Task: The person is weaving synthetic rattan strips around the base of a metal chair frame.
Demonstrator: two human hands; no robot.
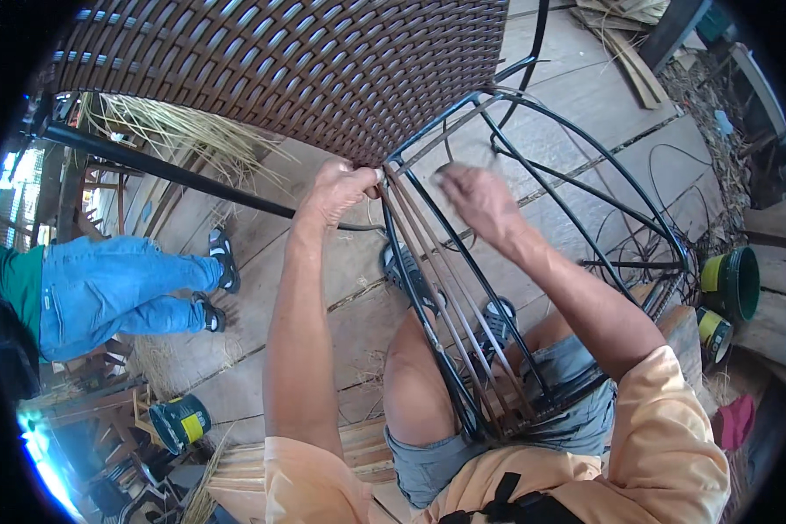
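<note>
A black metal chair frame [524, 166] stands tilted across my lap, with a dark brown woven panel [279, 70] on its far side. Several brown flat strips [450, 293] run lengthwise along the narrow unwoven side towards me. At the panel's near corner, my left hand [345, 190] is closed, thumb and fingers pinching the strips against the frame tube. My right hand [485, 203] is held above the frame's opening, a little blurred, its fingers curled together. A thin brown strip [446, 140] meets its fingertips; the exact grip is partly hidden.
To the left stands a person in blue jeans [122, 284]. Dry fibre strands [183, 131] lie behind the panel. Green buckets [742, 284] are at the right, and another bucket [182, 423] is at lower left. Loose dark strips [672, 201] tangle on the board floor [244, 349].
</note>
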